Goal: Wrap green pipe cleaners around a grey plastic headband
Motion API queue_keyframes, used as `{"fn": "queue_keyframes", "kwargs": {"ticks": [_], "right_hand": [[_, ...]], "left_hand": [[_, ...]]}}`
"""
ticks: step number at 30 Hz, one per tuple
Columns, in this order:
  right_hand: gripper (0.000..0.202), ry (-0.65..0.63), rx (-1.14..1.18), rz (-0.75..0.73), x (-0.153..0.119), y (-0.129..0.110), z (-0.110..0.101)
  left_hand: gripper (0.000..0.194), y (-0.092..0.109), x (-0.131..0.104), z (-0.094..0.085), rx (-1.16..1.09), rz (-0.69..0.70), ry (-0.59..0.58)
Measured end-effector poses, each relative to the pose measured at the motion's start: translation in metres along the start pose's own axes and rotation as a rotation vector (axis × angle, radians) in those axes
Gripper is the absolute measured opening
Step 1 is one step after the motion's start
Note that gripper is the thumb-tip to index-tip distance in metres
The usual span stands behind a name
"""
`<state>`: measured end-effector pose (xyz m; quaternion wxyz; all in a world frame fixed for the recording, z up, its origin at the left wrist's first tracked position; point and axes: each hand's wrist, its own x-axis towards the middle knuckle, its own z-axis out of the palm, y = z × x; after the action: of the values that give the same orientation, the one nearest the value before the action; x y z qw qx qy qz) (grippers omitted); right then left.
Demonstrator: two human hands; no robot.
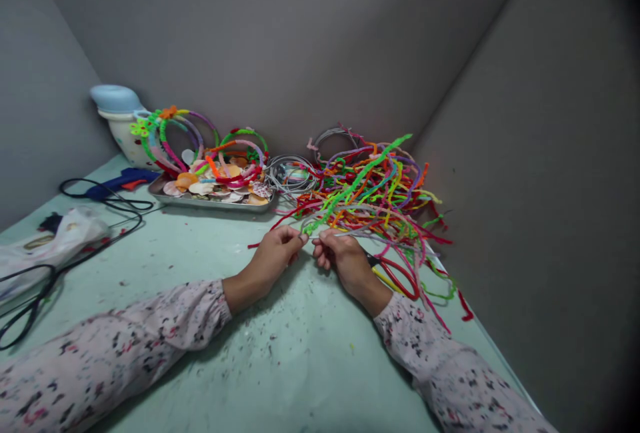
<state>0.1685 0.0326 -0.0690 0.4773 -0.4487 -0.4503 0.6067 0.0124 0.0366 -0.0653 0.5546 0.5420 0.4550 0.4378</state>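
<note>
in the head view, the left hand [270,262] and the right hand [353,266] meet near the middle of the frame, just above the counter [310,360]. the left grip is pinched, thumb against finger, on a thin grey wire [311,238], right where the near end of a long fuzzy green strand [350,194] lies. the right grip is pressed together on the same wire just beside it, the other fingers loosely curled. that strand runs from the fingertips up toward the upper right, over the heap.

as for how far along things are — only the near end of the green strand seems to be at the wire, and nearly all its length looks loose, so this piece looks barely started. several rings wrapped in bright fuzz [203,117], some with little flowers, look finished; they stand or lean in the metal tray [215,204] at left of centre, among shells [201,188].

much material looks unused: bare wire coils [274,173] sit between the tray and the heap, and the tangled heap of coloured strands [400,203] fills the right of centre. the red-handled scissors [416,286] lie beside the right hand, untouched, partly hidden by it. a plastic bag [75,236] lies at the left — its contents are hard to tell.
</note>
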Motion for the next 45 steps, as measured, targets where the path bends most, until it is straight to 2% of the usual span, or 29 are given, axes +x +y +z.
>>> {"fn": "queue_keyframes", "kwargs": {"ticks": [18,25,32,37,45], "right_hand": [[0.022,-0.005,-0.069,-0.011,-0.0059,-0.0039,0.0025],[0.025,-0.01,-0.043,-0.007,-0.0039,-0.0024,0.0016],[0.022,-0.011,0.023,-0.012,-0.0003,-0.0004,-0.0007],[0.021,-0.011,0.019,0.005,-0.0011,-0.001,0.0],[0.021,-0.023,-0.015,-0.005,-0.0034,-0.0012,0.0006]], "left_hand": [[0.018,-0.0019,0.0,0.0007,-0.059,-0.078,0.056],[0.018,0.0001,0.0013,0.0015,-0.071,-0.088,0.033],[0.021,0.0028,-0.0018,0.0008,-0.046,-0.011,-0.033],[0.024,0.0013,-0.0014,-0.0004,-0.022,-0.009,-0.023],[0.02,-0.0009,0.001,-0.0007,-0.039,-0.046,-0.002]]}}
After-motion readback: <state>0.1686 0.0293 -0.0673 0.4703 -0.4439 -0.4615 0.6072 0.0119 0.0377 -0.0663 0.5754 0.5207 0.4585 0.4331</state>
